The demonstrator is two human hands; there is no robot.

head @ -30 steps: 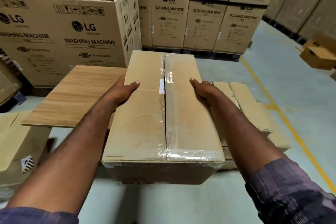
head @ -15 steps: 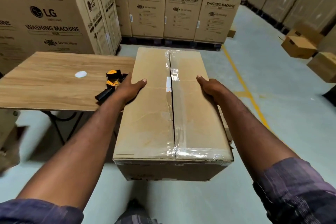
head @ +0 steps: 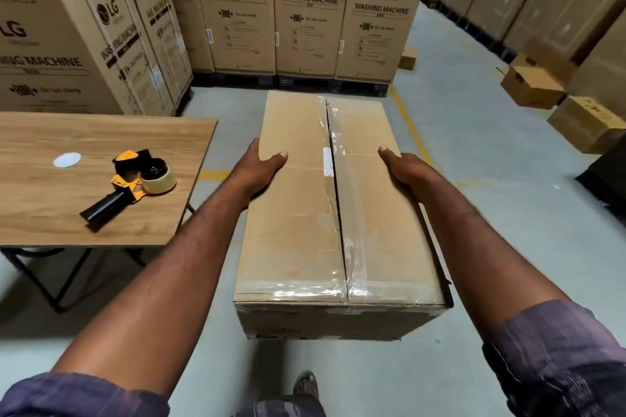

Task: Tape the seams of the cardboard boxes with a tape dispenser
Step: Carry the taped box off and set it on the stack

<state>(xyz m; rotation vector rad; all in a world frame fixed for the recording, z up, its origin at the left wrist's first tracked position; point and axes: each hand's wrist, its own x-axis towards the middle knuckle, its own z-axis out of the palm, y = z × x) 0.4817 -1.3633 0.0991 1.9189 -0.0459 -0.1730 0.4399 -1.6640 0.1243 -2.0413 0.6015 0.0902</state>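
I carry a long brown cardboard box (head: 298,213) in front of me, held up off the floor. Clear tape runs along its middle seam and across its near edge. My left hand (head: 262,167) grips the box's left side, thumb lying on the top face. My right hand (head: 403,167) grips the right side the same way. A yellow and black tape dispenser (head: 133,184) with a roll of clear tape lies on the wooden table (head: 50,213) to the left, apart from both hands.
Stacks of large washing-machine cartons (head: 237,17) line the back and left. Smaller boxes (head: 531,85) sit on the grey floor at the right, near a dark object (head: 606,176). A yellow floor line (head: 411,132) runs past the carried box. My foot (head: 306,384) shows below.
The view has swung right and the table now lies further left, with the whole tape dispenser uncovered. The box stays in both hands, away from the table and the flattened boxes seen earlier.
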